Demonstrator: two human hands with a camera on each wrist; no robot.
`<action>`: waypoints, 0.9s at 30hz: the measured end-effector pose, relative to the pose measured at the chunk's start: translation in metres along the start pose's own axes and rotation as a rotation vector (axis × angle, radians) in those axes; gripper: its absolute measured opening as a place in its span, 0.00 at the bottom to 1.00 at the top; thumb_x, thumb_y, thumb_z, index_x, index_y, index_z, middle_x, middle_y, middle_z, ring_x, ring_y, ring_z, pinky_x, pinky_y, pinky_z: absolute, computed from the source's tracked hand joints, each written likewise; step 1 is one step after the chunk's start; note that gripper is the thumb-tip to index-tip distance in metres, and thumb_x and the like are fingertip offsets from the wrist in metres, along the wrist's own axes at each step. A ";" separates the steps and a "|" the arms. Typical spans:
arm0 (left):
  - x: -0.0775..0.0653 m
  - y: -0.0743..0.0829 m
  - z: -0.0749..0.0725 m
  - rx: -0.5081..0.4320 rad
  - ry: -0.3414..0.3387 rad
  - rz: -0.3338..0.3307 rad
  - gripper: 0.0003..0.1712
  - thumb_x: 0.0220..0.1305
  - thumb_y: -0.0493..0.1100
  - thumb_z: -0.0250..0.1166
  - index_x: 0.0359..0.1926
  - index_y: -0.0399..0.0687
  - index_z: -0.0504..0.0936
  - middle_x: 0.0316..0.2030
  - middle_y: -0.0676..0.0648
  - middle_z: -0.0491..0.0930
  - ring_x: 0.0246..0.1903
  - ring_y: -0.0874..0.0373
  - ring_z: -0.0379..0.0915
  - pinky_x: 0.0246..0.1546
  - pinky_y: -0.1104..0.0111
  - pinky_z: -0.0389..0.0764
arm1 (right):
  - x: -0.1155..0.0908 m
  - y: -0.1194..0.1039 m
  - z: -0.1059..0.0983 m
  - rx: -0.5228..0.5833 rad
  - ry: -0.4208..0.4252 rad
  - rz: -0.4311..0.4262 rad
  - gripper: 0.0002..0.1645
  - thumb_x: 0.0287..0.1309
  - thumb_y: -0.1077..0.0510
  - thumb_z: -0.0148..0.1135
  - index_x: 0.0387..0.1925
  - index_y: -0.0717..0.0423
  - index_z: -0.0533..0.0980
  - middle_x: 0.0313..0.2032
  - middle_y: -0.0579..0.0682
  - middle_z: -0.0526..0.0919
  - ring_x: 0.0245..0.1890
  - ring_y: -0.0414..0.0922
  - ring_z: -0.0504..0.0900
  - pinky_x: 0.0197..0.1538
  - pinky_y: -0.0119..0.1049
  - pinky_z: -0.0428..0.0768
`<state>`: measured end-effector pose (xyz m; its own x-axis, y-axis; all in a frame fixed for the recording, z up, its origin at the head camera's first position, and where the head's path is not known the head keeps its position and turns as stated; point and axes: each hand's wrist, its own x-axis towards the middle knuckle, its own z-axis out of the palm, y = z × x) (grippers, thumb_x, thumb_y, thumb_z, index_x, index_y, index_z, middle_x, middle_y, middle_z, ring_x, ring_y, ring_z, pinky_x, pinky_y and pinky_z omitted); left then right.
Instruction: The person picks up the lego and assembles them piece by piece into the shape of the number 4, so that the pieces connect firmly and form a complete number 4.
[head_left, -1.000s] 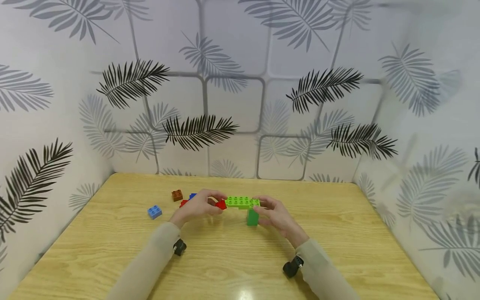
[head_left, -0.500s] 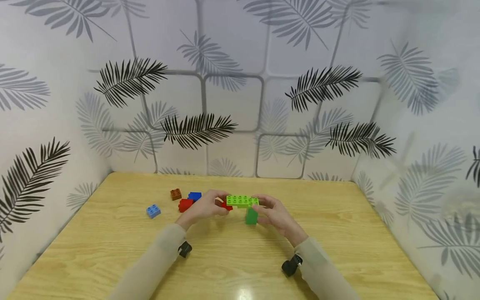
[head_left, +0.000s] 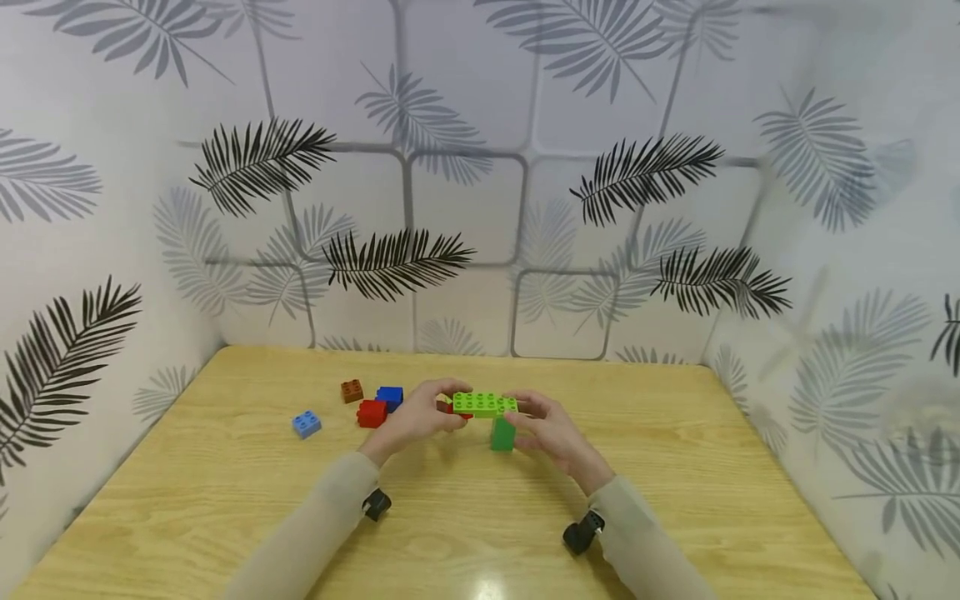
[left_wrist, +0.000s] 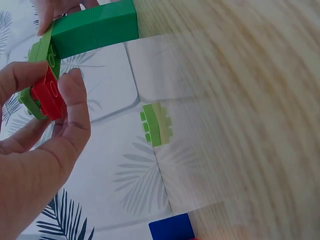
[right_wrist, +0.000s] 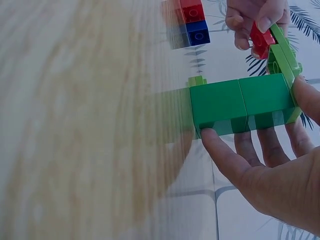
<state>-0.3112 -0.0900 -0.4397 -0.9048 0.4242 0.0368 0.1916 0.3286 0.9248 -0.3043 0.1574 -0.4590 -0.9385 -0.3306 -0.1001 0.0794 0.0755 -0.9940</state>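
Light green bricks form a span point(head_left: 480, 403) that sits atop a green tower point(head_left: 503, 435) of two stacked blocks, standing upright on the wooden counter point(head_left: 465, 525). The right hand point(head_left: 555, 425) has its fingers curled about the tower, thumb against the light green top. The left hand point(head_left: 423, 410) pinches a red brick point(left_wrist: 48, 95) between thumb and fingers, directly under the span's free left end; whether the two are joined, I cannot tell. A small light green brick point(left_wrist: 152, 125) stands on the counter, apart from the tower. To the left lie a second red brick point(head_left: 372, 413) and a dark blue brick point(head_left: 390, 398), close together on their sides. A brown brick point(head_left: 352, 390) is near them, and a light blue brick point(head_left: 306, 423) sits farther left, both studs up.
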 end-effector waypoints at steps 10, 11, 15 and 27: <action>0.007 0.001 0.000 -0.025 0.011 -0.010 0.26 0.57 0.31 0.68 0.58 0.43 0.79 0.50 0.42 0.81 0.37 0.57 0.81 0.38 0.56 0.82 | 0.000 -0.004 -0.001 0.003 -0.010 -0.003 0.29 0.65 0.52 0.63 0.65 0.52 0.70 0.65 0.59 0.70 0.55 0.45 0.77 0.56 0.50 0.80; 0.007 0.001 0.000 -0.026 0.012 -0.008 0.26 0.56 0.31 0.68 0.58 0.43 0.79 0.51 0.42 0.81 0.37 0.57 0.81 0.40 0.55 0.82 | 0.000 -0.004 -0.001 0.007 -0.007 0.000 0.28 0.65 0.52 0.63 0.65 0.52 0.71 0.65 0.59 0.70 0.55 0.45 0.78 0.56 0.50 0.80; 0.007 0.001 0.000 -0.042 0.010 -0.006 0.27 0.56 0.30 0.69 0.58 0.42 0.79 0.53 0.42 0.79 0.39 0.56 0.82 0.45 0.51 0.82 | 0.000 -0.003 -0.002 0.006 -0.005 0.011 0.28 0.64 0.51 0.64 0.64 0.50 0.71 0.65 0.58 0.70 0.54 0.43 0.78 0.56 0.51 0.80; 0.008 -0.003 0.000 -0.047 -0.017 0.036 0.26 0.56 0.31 0.68 0.57 0.43 0.79 0.46 0.44 0.83 0.37 0.56 0.78 0.44 0.54 0.82 | -0.001 0.001 -0.003 0.000 -0.017 0.011 0.30 0.65 0.51 0.63 0.66 0.52 0.69 0.65 0.59 0.69 0.54 0.43 0.78 0.56 0.50 0.80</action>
<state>-0.3187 -0.0877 -0.4424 -0.8910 0.4494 0.0641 0.2054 0.2732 0.9398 -0.3043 0.1604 -0.4594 -0.9316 -0.3459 -0.1116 0.0897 0.0789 -0.9928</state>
